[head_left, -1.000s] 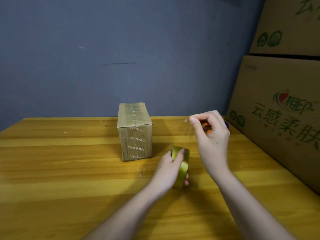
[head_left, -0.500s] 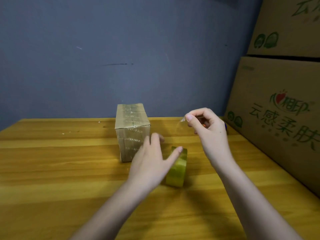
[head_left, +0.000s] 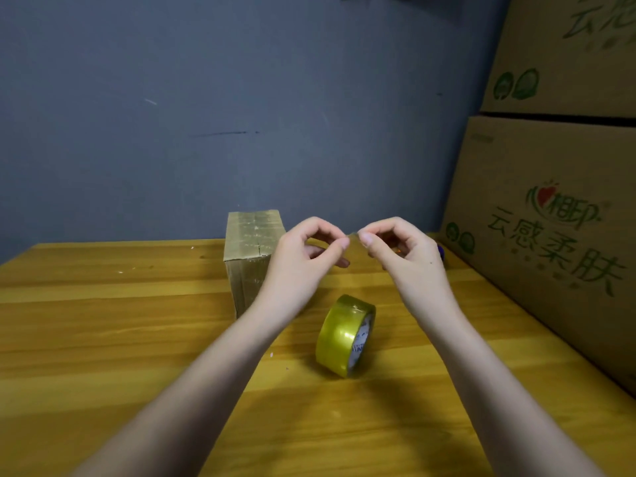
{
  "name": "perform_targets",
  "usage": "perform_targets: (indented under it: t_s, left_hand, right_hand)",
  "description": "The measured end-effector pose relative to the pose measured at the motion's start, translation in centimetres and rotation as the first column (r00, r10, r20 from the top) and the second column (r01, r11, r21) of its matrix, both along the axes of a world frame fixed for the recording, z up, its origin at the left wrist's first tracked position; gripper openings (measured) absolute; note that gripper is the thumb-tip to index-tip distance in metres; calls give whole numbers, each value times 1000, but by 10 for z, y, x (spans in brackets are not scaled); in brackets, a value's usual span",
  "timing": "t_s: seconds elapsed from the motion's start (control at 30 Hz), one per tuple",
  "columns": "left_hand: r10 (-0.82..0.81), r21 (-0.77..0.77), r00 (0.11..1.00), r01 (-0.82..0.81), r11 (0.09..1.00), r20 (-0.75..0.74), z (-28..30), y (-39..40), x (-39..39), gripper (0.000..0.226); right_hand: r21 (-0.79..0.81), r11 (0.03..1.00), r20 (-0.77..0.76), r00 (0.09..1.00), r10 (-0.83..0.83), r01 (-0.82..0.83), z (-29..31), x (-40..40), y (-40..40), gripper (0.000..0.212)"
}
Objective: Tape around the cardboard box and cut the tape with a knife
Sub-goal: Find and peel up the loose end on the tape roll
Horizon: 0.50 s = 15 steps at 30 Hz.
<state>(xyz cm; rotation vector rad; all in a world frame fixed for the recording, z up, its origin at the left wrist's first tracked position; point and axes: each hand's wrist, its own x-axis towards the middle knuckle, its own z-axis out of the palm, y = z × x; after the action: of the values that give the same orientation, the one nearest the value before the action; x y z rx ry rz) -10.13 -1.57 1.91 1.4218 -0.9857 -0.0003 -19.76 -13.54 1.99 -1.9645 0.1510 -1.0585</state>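
Note:
A small cardboard box (head_left: 249,249), wrapped in clear tape, stands upright on the wooden table (head_left: 103,339) left of centre. A yellowish tape roll (head_left: 344,339) stands on its edge in front of it, to the right, with no hand on it. My left hand (head_left: 303,259) and my right hand (head_left: 406,256) are raised above the roll, thumb and forefinger tips pinched on either end of a clear tape end (head_left: 352,237) between them. A small orange and blue object (head_left: 438,251), perhaps the knife, shows behind my right hand, mostly hidden.
Two large printed cardboard cartons (head_left: 550,218) are stacked along the table's right side. A blue-grey wall (head_left: 241,115) closes off the back.
My left hand let go of the tape roll, rose and pinched the tape end that my right hand holds. The roll now stands alone on the table.

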Motion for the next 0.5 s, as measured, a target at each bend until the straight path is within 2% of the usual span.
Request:
perform_targets:
  t_s: [0.3,0.37,0.47,0.5]
  left_hand:
    - [-11,82,997,18,996,-78,12,5,-2,12]
    - [-11,104,996,20,994,-85,15,5,-3,11]
    - [8,151,994,8,989,-109,18,7,-3,13]
    - [23,174,992,-2,985,-120,19,7,-4,14]
  right_hand:
    - [-108,994,-46,999,7,-12,1,-7,-3,14]
    - [-140,990,-50,999,2,-9,3,-8,-4,21]
    - [-75,995,-24,998,57,-59,4,-10,-3,43]
    - [-60,996,-4,998,64,-64,4,-10,-3,43]
